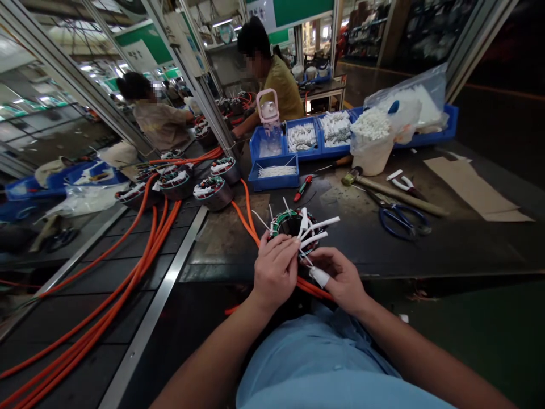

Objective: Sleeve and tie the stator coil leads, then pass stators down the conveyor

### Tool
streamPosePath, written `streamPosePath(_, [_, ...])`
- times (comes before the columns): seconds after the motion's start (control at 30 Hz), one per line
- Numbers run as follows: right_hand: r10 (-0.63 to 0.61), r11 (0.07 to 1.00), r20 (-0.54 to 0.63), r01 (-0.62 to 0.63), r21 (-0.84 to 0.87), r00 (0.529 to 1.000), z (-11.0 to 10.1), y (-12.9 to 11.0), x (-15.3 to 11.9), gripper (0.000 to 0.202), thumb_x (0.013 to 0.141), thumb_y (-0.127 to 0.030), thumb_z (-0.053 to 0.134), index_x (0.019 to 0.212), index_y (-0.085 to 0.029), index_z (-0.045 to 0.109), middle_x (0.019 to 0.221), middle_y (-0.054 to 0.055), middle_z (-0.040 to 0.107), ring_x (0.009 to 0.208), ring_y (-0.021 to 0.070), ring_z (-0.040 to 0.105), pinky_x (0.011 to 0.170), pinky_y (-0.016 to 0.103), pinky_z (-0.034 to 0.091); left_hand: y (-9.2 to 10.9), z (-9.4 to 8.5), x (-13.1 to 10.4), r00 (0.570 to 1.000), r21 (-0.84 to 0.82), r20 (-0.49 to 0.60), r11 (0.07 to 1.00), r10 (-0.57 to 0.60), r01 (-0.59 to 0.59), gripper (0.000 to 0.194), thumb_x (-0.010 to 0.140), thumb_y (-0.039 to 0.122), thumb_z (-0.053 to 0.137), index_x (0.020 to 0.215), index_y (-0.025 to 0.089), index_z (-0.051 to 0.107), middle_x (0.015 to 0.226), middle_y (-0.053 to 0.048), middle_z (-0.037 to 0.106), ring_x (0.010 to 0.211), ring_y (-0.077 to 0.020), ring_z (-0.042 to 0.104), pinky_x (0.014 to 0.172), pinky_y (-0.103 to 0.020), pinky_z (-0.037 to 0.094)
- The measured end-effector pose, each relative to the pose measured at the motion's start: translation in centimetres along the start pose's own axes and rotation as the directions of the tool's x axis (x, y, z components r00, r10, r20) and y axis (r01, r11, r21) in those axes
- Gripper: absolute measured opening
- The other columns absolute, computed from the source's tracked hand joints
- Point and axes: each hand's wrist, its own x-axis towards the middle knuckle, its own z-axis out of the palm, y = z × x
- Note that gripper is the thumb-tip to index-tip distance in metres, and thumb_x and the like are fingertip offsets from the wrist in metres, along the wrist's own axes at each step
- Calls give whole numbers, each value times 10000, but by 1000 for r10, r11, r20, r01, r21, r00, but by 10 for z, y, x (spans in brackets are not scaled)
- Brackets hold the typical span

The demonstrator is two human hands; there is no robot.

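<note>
A motor stator [315, 245], a ring of windings with green and white lacing, lies at the table's front edge before me. White insulating sleeves [326, 222] and thin wires stick up from it. My left hand [276, 267] is closed over its near left rim, fingertips pressed together beside the sleeves. At the near right side, my right hand [343, 279] is closed in a pinch on a thin white wire by the ring. White wrapping covers the right thumb. The fingers partly hide the stator's near side. Orange cable [313, 288] runs below the hands.
Blue bins [275, 180] of white sleeves stand at the back, beside a filled plastic bag [372, 150]. Blue-handled scissors [400, 221], a hammer [400, 194], pliers [404, 183] and a red tool [303, 188] lie around. More stators [213, 193] are left; two co-workers sit beyond.
</note>
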Motion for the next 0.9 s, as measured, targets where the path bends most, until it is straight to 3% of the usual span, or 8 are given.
streamPosePath(0.3, [70, 996, -69, -73, -41, 995, 7, -1, 11, 195, 737, -214, 614, 912, -189, 531, 839, 24, 623, 779, 142, 604, 739, 273, 508, -1, -1, 1, 1000, 3, 19, 1000, 13, -13, 295, 781, 72, 535, 1039, 193, 612, 979, -49, 695, 986, -177, 601, 1015, -483, 357])
streamPosePath(0.43, [107, 972, -199, -145, -184, 974, 16, -5, 23, 156, 681, -204, 606, 782, -184, 489, 682, -12, 570, 615, 123, 558, 544, 216, 451, -1, -1, 1, 1000, -8, 16, 1000, 7, -7, 291, 782, 82, 533, 1036, 195, 618, 975, -51, 695, 990, -178, 600, 1025, -493, 341])
streamPosePath(0.5, [40, 926, -167, -100, -364, 985, 15, -12, 25, 112, 713, -204, 567, 798, -183, 497, 689, -8, 570, 611, 124, 544, 540, 220, 426, -1, 0, 0, 1000, -7, 15, 1000, -3, 3, 293, 786, 92, 526, 1040, 202, 620, 971, -51, 696, 991, -178, 600, 1025, -490, 341])
streamPosePath(0.53, [-25, 863, -104, -31, -503, 994, 13, -16, 26, 90, 745, -207, 544, 827, -181, 517, 730, 7, 585, 653, 135, 545, 575, 236, 423, 0, 0, -1, 1000, -8, 14, 1000, -9, 9, 293, 786, 95, 522, 1039, 204, 622, 969, -50, 696, 990, -178, 599, 1024, -489, 342])
streamPosePath(0.6, [-164, 602, 93, 175, -779, 982, 7, -27, 28, 85, 812, -212, 499, 857, -178, 563, 808, 41, 599, 748, 168, 526, 656, 282, 391, 1, 0, -2, 1000, -11, 17, 1000, -23, 23, 298, 784, 91, 511, 1035, 206, 624, 967, -46, 695, 990, -177, 595, 1024, -489, 340])
streamPosePath(0.7, [-275, 137, 404, 452, -882, 872, -3, -42, 34, 180, 861, -217, 459, 737, -174, 582, 726, 54, 563, 730, 189, 455, 647, 325, 299, 3, -5, 1, 998, -26, 31, 998, -50, 51, 291, 786, 88, 491, 1021, 197, 624, 956, -44, 691, 980, -173, 586, 1001, -451, 368])
streamPosePath(0.83, [-333, -86, 689, 707, -702, 644, -10, -51, 47, 316, 879, -198, 389, 591, -177, 517, 581, 38, 457, 608, 171, 345, 575, 339, 203, 4, -16, 12, 976, 48, 149, 987, -157, 151, 299, 766, 207, 557, 1059, 171, 602, 981, -75, 662, 1013, -219, 537, 971, -463, 360])
streamPosePath(0.9, [-330, -148, 708, 706, -692, 625, -11, -53, 60, 308, 878, -197, 393, 597, -179, 518, 580, 37, 448, 604, 172, 327, 575, 341, 191, 2, -20, 18, 958, 88, 239, 986, -161, 144, 216, 777, 243, 544, 967, 186, 630, 904, -56, 658, 981, -215, 531, 977, -469, 328])
